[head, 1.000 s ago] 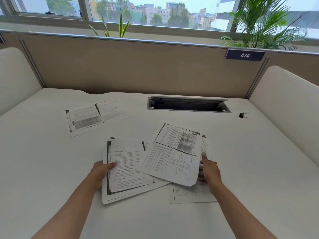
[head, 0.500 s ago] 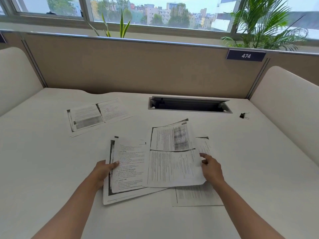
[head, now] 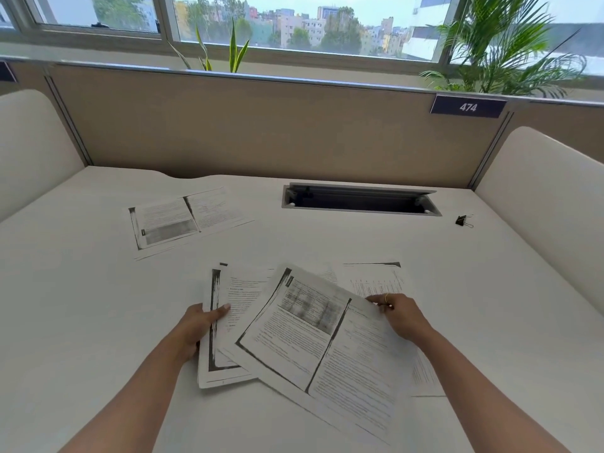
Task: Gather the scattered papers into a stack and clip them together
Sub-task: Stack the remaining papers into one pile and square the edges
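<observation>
Paper half gathered: your right hand [head: 403,317] pinches the top sheet [head: 313,341], left hand [head: 196,325] grips the pile [head: 242,289], far sheet [head: 186,220] and clip [head: 463,220] wait

Office workstation: white desk [head: 327,243] enclosed by tan partition panels [head: 261,132], numbered plate "474" [head: 468,107], recessed cable tray [head: 359,200], binder clip [head: 463,220], photocopied papers [head: 186,219], potted plants [head: 503,50] along city-view window [head: 310,24].
</observation>
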Action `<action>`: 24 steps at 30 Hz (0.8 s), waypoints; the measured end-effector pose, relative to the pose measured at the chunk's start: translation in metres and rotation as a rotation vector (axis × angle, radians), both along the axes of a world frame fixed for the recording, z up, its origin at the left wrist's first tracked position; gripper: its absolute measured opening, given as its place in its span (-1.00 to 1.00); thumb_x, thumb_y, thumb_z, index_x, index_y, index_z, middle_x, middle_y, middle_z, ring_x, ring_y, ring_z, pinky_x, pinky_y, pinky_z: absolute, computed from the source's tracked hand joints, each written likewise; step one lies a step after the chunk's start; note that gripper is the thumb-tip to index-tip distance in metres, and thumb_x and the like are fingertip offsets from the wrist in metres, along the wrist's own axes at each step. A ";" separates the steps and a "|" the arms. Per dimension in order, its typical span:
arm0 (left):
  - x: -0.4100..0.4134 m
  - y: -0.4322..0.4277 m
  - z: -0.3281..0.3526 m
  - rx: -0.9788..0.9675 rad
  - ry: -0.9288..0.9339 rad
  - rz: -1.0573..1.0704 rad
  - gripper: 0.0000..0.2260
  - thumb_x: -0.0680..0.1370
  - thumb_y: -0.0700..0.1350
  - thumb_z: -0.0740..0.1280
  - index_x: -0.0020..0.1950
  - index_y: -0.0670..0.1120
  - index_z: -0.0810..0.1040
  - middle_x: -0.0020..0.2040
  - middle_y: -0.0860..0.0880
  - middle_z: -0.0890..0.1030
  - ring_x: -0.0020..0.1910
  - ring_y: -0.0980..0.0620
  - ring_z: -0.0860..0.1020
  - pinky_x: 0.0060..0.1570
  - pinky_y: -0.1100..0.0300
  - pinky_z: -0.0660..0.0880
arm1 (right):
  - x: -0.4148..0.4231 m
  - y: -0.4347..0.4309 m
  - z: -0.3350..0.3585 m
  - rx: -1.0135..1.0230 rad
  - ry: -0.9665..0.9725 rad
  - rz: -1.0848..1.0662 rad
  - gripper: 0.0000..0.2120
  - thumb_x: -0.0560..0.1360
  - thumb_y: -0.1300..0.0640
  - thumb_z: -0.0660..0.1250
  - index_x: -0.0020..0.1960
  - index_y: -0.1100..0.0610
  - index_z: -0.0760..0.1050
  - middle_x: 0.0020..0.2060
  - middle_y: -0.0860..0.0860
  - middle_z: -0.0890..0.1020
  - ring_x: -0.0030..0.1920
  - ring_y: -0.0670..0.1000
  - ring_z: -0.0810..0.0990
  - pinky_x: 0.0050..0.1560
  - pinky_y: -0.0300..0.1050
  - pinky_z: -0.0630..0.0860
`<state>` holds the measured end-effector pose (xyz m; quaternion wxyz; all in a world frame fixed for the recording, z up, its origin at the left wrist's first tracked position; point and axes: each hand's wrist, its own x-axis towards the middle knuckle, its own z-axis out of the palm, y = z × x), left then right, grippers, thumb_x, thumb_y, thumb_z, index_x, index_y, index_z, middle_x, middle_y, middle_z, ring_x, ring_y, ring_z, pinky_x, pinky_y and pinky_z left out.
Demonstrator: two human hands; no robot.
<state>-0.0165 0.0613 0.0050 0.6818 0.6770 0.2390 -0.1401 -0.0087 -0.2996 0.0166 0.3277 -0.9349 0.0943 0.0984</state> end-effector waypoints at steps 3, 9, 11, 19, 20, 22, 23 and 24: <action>-0.001 -0.001 0.001 0.013 -0.008 -0.028 -0.84 0.41 -0.26 0.43 -0.04 -0.22 0.56 -0.21 -0.15 0.67 -0.16 -0.15 0.63 0.01 -0.06 0.54 | -0.001 0.006 0.002 0.000 -0.039 0.021 -0.57 0.51 0.35 0.07 0.14 -0.01 0.58 0.15 0.06 0.60 0.09 0.04 0.55 0.06 -0.18 0.44; -0.005 -0.002 0.005 0.028 0.008 -0.073 -0.72 0.27 -0.41 0.49 -0.06 -0.25 0.59 -0.16 -0.21 0.66 -0.12 -0.21 0.63 -0.02 -0.11 0.56 | -0.001 0.012 0.004 0.171 -0.150 -0.052 -0.76 0.50 0.29 0.26 0.07 0.06 0.59 -0.09 0.02 0.63 -0.12 -0.03 0.55 -0.32 -0.53 0.35; -0.005 -0.003 0.005 0.032 -0.001 -0.049 -0.73 0.28 -0.41 0.48 -0.07 -0.24 0.58 -0.12 -0.22 0.65 -0.11 -0.21 0.63 0.04 -0.16 0.54 | -0.001 0.011 0.004 0.251 -0.174 -0.110 -0.80 0.48 0.23 0.31 0.08 0.07 0.58 -0.11 0.01 0.62 -0.12 -0.02 0.54 -0.22 -0.43 0.36; -0.004 -0.002 0.001 -0.006 -0.022 0.089 -0.76 0.32 -0.43 0.44 -0.04 -0.29 0.55 0.07 -0.34 0.59 -0.07 -0.23 0.59 0.10 -0.13 0.50 | -0.007 -0.013 -0.010 0.414 0.032 -0.413 -0.71 0.34 0.05 0.49 -0.06 0.23 0.60 -0.11 0.13 0.65 -0.09 0.12 0.62 -0.05 -0.01 0.58; -0.004 -0.002 0.000 -0.018 -0.024 0.117 -0.78 0.33 -0.44 0.43 -0.06 -0.29 0.55 0.08 -0.34 0.58 -0.09 -0.21 0.59 0.08 -0.10 0.50 | -0.007 -0.015 -0.012 0.443 0.055 -0.427 -0.68 0.32 0.04 0.51 -0.07 0.25 0.59 -0.13 0.15 0.66 -0.13 0.14 0.64 -0.06 0.01 0.61; -0.002 -0.003 -0.001 -0.046 -0.027 0.177 -0.72 0.34 -0.45 0.41 0.03 -0.34 0.53 0.12 -0.35 0.57 -0.06 -0.21 0.58 0.08 -0.08 0.49 | -0.009 -0.015 -0.010 0.479 0.092 -0.423 -0.67 0.31 0.08 0.52 -0.08 0.30 0.58 -0.19 0.19 0.67 -0.24 0.13 0.65 -0.21 -0.05 0.62; 0.000 -0.003 -0.003 -0.059 -0.029 0.202 -0.66 0.34 -0.46 0.41 0.10 -0.36 0.51 0.14 -0.35 0.56 0.00 -0.23 0.58 0.11 -0.09 0.49 | -0.010 -0.014 -0.008 0.496 0.121 -0.403 -0.68 0.32 0.12 0.52 -0.08 0.32 0.56 -0.24 0.19 0.67 -0.31 0.10 0.63 -0.33 -0.13 0.59; 0.000 -0.003 -0.003 -0.068 -0.028 0.219 -0.63 0.34 -0.46 0.40 0.14 -0.37 0.50 0.16 -0.35 0.55 0.06 -0.25 0.57 0.13 -0.10 0.48 | -0.011 -0.014 -0.006 0.508 0.158 -0.374 -0.70 0.32 0.15 0.52 -0.08 0.30 0.54 -0.27 0.18 0.67 -0.36 0.08 0.62 -0.40 -0.20 0.55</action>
